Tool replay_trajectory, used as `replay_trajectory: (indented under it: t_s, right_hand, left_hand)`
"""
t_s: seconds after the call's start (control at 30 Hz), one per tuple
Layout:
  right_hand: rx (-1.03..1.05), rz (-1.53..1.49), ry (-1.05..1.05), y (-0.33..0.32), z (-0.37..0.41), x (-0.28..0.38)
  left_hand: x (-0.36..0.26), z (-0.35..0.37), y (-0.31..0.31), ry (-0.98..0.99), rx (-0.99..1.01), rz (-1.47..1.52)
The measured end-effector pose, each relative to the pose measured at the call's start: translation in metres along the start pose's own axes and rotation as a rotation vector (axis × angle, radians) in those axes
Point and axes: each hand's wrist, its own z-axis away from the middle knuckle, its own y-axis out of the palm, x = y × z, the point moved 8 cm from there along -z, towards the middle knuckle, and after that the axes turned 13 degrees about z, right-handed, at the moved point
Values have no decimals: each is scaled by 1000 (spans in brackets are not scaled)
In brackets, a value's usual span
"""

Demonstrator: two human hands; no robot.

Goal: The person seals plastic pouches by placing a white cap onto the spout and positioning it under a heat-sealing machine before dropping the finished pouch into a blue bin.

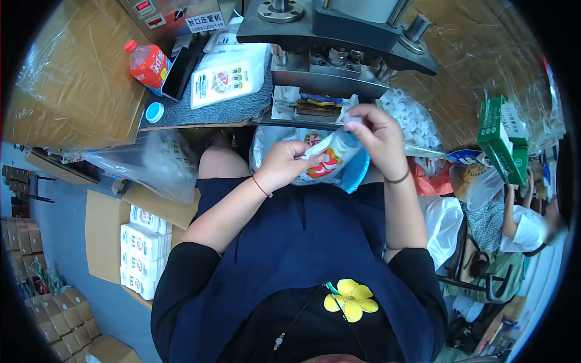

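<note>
Over my lap, a clear plastic pouch [330,158] with red and yellow print is held tilted between my two hands. My left hand [283,167] grips its lower left side, thumb on the front. At the upper right end, the thumb and fingers of my right hand [378,138] are pinched together on the pouch's edge. More printed plastic packaging [308,137] and a blue rim [357,174] show behind it. Just beyond my hands is the press's lower jaw [318,107], a brownish block between white pieces.
The press [357,27] stands ahead. A stack of flat white printed packs [227,81], a phone [180,72] and a red-labelled bottle [147,63] lie left. Small white parts [411,118] fill a bag at right. A carton [103,236] holds wrapped packs. Another person [523,227] sits far right.
</note>
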Motion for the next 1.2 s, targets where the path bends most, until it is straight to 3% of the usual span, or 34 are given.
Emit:
replay_trajectory:
  t_s: [0.07,0.17,0.27,0.3,0.4,0.5,0.7,0.8,0.9,0.97,1.0,1.07,1.13,1.17,1.2]
  right_hand:
    - [-52,321,-212,-1,1,15]
    - [91,396,-179,1,2,-7]
    - [250,271,-129,1,0,-5]
    - [184,302,-160,-6,0,-2]
    - [-97,880,-140,-46,-6,-29]
    - [60,1109,45,-66,1,-95]
    - [70,992,82,-61,0,-115]
    - [-4,932,33,-64,2,-126]
    - [-81,876,-22,-71,6,-125]
    - [-138,853,-19,-74,9,-118]
    - [-169,849,0,-75,12,-110]
    - [-235,834,-14,-81,15,-95]
    - [-298,810,-61,-86,24,-81]
    - [-292,732,12,-89,28,-80]
    - [-287,654,83,-90,31,-78]
  left_hand:
    - [6,4,14,-115,82,158]
    - [13,8,33,-194,204,405]
    - [18,14,52,-336,281,574]
    - [18,15,55,-361,291,643]
    - [15,12,51,-344,240,658]
    - [24,-8,24,-341,157,688]
    - [8,-30,1,-327,102,826]
    - [2,-34,-10,-145,-24,740]
    - [-24,-47,-117,202,-528,22]
    - [-87,-29,-154,728,-771,-843]
    - [-74,-35,-171,451,-757,-1216]
    - [-49,-27,-166,288,-461,-1420]
    - [-54,3,-130,362,-304,-1388]
    - [-55,14,-120,438,-239,-1355]
    - [-49,19,-129,434,-298,-1207]
